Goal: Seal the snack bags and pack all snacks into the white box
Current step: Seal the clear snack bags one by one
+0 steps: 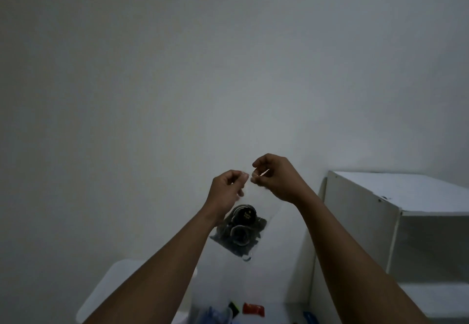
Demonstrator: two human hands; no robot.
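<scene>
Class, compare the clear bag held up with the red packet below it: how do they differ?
The clear bag hangs in the air, pinched at its top by the left hand and right hand; the red packet lies untouched below. The clear bag is see-through, showing dark contents; the red packet is opaque. Both are small packs.

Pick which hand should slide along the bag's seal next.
Right, probably. The left hand and right hand both pinch the top edge of the bag, fingertips almost meeting. The load hangs under the left hand, so it anchors; the right hand can run outward.
</scene>
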